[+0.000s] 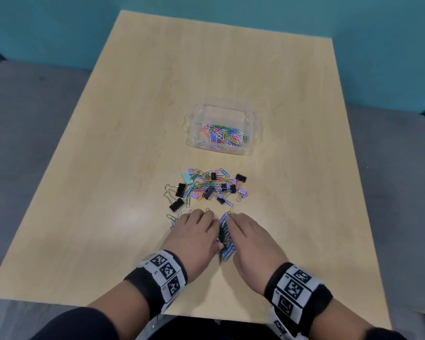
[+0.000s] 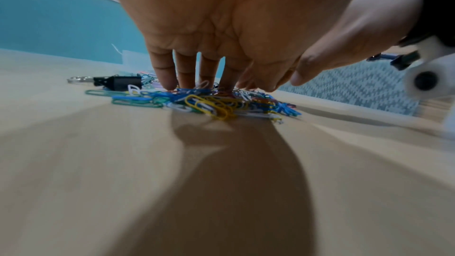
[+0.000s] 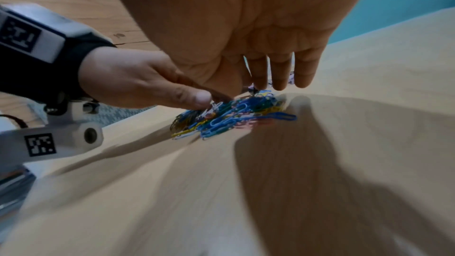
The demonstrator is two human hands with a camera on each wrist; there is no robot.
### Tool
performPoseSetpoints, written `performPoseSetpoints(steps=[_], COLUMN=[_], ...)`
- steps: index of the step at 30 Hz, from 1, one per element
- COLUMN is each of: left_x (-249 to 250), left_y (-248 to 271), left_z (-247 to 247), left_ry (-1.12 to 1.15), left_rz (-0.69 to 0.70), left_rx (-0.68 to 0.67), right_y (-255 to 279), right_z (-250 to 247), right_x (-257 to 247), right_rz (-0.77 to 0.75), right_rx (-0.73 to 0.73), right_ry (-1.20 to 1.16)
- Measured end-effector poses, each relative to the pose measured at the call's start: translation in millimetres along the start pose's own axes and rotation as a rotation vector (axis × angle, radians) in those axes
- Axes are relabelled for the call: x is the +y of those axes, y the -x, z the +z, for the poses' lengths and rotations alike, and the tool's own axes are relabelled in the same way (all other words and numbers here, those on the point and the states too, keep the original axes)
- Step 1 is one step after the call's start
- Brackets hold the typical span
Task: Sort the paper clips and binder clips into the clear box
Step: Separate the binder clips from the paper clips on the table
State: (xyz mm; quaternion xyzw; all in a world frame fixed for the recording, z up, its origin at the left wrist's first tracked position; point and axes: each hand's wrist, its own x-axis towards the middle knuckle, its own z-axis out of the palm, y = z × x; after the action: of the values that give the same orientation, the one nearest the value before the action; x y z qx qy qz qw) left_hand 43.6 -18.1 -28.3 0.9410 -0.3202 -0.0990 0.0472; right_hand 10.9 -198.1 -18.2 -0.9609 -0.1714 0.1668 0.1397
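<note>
A heap of coloured paper clips [image 1: 225, 238] lies on the table near the front edge, squeezed between my two hands. My left hand [image 1: 198, 231] presses it from the left with straight fingers [image 2: 187, 77] on the clips [image 2: 216, 104]. My right hand [image 1: 250, 239] presses from the right, fingers [image 3: 280, 77] straight, beside the same heap [image 3: 231, 118]. Beyond the hands lies a mixed pile of binder clips and paper clips [image 1: 207, 188]. The clear box [image 1: 253, 123] stands farther back with coloured paper clips [image 1: 221, 137] inside.
The wooden table [image 1: 133, 119] is bordered by grey seating [image 1: 30, 133] on the left and right and a teal wall behind. A black binder clip [image 2: 118, 83] lies just left of my left fingers. A few loose paper clips [image 1: 172, 218] lie left of my left hand.
</note>
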Motion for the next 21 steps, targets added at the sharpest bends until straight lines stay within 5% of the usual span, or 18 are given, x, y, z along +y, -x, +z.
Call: performPoseSetpoints(steps=[6,16,21], left_x=[-14.8,-20.1,-39.5], left_y=[10.7,27.7,22.5], left_z=[4.6,2.7,9.0], left_ry=[0.072,0.126,0.123], left_rz=[-0.208,-0.108,-0.100], left_rx=[-0.034,0.092,0.012], right_y=[-28.7,-14.3,-34.6], right_z=[-2.3,0.5,-6.1], right_x=[-5.7,-15.7,-27.5], right_rz=[-0.059,-0.079,-0.151], right_rx=[-0.011,-0.070,-0.048], right_ry=[0.077,0.102,0.140])
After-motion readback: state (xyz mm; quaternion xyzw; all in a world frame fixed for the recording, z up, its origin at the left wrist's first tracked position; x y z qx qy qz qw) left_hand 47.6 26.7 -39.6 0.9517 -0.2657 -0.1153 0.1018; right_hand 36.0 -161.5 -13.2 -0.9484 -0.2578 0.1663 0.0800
